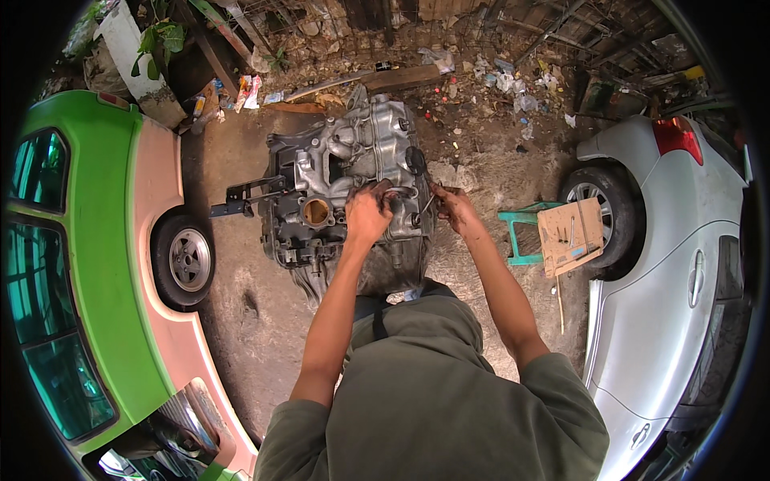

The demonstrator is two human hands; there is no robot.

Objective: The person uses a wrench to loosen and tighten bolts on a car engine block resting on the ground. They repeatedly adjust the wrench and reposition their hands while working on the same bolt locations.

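A greasy aluminium engine (pixel 329 160) stands upright on the concrete in front of me, with a round open port (pixel 317 212) and a black cap (pixel 414 159) on top. My left hand (pixel 369 210) has its fingers curled down onto the engine between the port and the right-hand cover; what they grip is hidden. At the engine's right edge, my right hand (pixel 455 210) pinches a thin metal tool (pixel 428 202). A dark metal bracket (pixel 241 200) juts out from the engine's left side.
A green and pink vehicle (pixel 172 337) stands close on the left, a silver car (pixel 658 321) on the right. Beside the silver car's wheel, a teal stool (pixel 512 236) carries cardboard (pixel 570 248) with small tools on it. Litter (pixel 505 84) and boards (pixel 401 78) lie beyond the engine.
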